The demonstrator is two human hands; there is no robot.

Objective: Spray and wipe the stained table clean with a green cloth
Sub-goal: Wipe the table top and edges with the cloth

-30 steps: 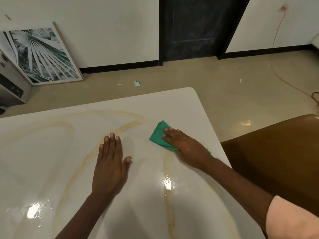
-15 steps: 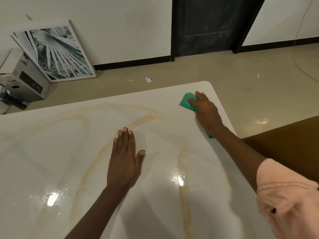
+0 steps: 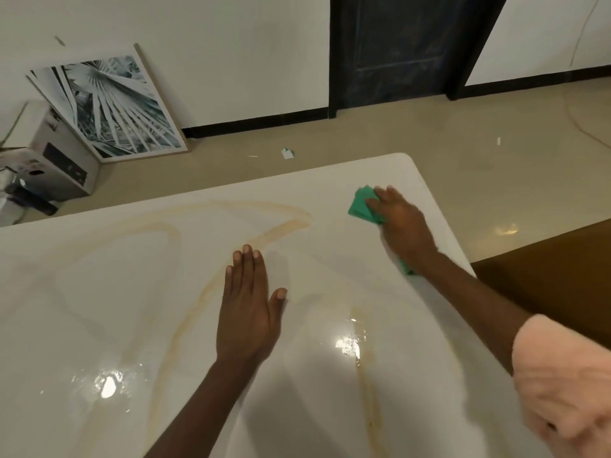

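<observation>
A glossy white table point(image 3: 99, 309) carries curved yellowish-brown stain streaks point(image 3: 277, 231) across its top, plus wet shiny patches. My right hand point(image 3: 401, 223) presses flat on a folded green cloth point(image 3: 360, 206) near the table's far right corner; a bit of cloth shows behind the wrist. My left hand point(image 3: 248, 305) lies flat on the table's middle, fingers together and extended, holding nothing. No spray bottle is in view.
A brown surface point(image 3: 555, 269) adjoins the table's right edge. On the floor beyond stand a framed palm-leaf picture point(image 3: 109, 107) against the wall, a cardboard box point(image 3: 49, 153) at far left, and a paper scrap point(image 3: 287, 153). A dark door point(image 3: 403, 51) is behind.
My right hand slid the cloth from the table's middle out to the far right corner, then slightly back toward me. My left hand stays planted on the table.
</observation>
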